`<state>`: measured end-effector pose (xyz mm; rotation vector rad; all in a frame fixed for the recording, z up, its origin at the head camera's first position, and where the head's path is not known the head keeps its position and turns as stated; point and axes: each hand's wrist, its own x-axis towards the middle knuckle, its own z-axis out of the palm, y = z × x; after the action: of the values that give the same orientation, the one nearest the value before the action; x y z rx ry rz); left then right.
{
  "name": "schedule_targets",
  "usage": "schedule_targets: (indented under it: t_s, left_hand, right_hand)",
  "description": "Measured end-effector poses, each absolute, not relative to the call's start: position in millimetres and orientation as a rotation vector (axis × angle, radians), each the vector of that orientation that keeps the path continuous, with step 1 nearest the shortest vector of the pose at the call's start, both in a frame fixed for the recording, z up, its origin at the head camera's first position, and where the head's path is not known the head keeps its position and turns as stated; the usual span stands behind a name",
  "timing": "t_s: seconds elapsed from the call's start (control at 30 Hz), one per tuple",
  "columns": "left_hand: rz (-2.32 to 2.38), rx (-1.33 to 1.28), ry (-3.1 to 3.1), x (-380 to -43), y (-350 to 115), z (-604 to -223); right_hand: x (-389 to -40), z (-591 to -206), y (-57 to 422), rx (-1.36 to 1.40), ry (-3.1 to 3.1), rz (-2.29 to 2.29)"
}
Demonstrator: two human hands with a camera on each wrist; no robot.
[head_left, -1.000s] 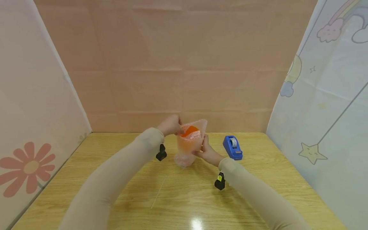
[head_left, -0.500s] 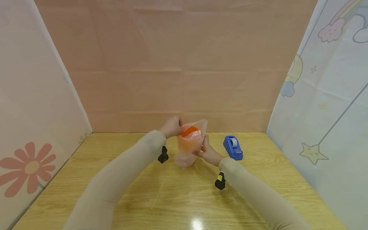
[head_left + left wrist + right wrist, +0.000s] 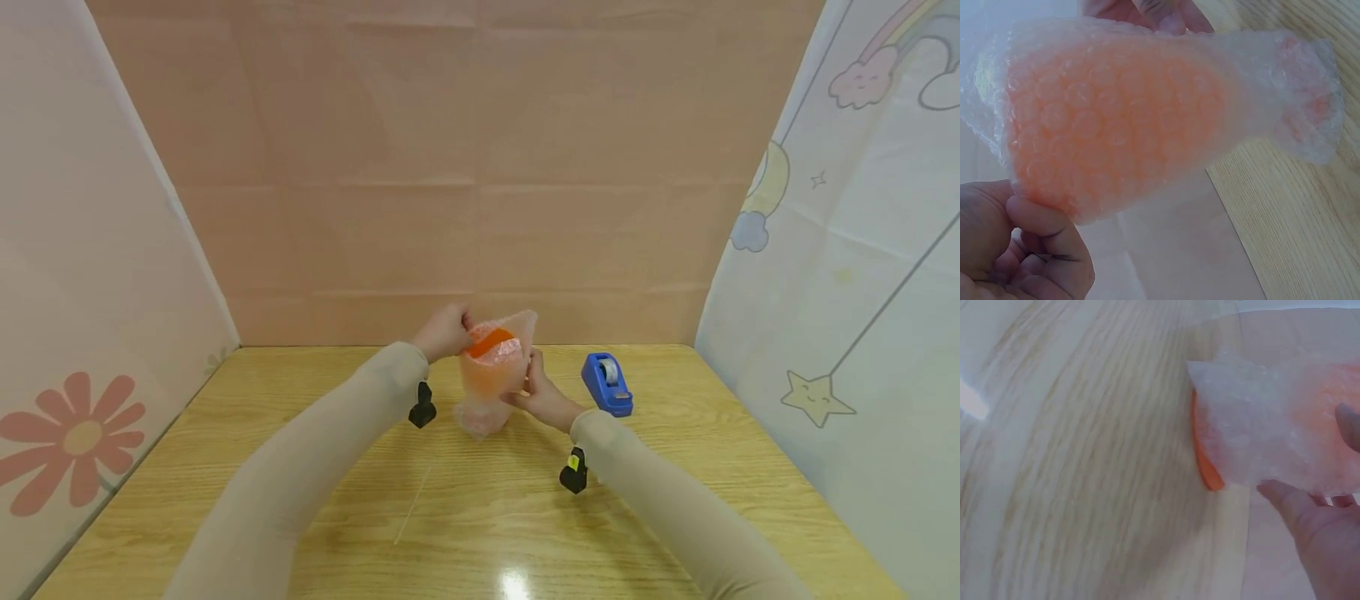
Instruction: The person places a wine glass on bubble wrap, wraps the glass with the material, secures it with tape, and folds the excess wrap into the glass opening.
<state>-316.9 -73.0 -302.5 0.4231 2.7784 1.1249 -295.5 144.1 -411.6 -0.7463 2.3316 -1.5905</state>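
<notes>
An orange goblet-shaped object, wide at the top, narrow below and flaring at its foot, stands on the table in bubble wrap. The wrap reaches above the orange rim on the right side. At the upper left edge my left hand pinches the wrapped rim between thumb and finger. My right hand holds the wrapped body from the right. In the left wrist view the left fingers are curled at the rim. An orange edge shows at the wrap's end in the right wrist view.
A blue tape dispenser with a roll of clear tape sits right of the right hand. A thin pale strip lies on the wooden table. Pink and patterned cloth walls close off the back and sides.
The left hand and wrist have shifted slightly, and the wrapped object's top leans a little further left. The right hand keeps its hold in nearly the same place.
</notes>
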Motion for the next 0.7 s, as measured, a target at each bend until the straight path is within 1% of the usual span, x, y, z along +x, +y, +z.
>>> schedule_targets:
  t_s: [0.13, 0.27, 0.37, 0.53, 0.7]
  left_hand:
    - [1.122, 0.417, 2.778, -316.5, -73.7, -302.2]
    - [1.121, 0.415, 2.777, -316.0, -73.4, -301.9]
    - [1.122, 0.413, 2.772, -316.2, -72.7, -302.0]
    - [1.106, 0.413, 2.772, -317.1, -71.0, -302.3]
    - [1.100, 0.404, 2.768, -315.8, -69.1, -300.6]
  right_hand:
    - [-296.1, -397.5, 150.6, -0.709, 2.309, -1.494]
    - [-297.0, -370.1, 162.4, -0.662, 2.258, -1.377]
    - [-297.5, -345.2, 170.8, -0.705, 2.241, -1.386]
    - [-297.4, -308.6, 173.3, -0.831, 2.356, -1.525]
    - [-293.1, -293.8, 163.7, -0.912, 2.621, -1.384]
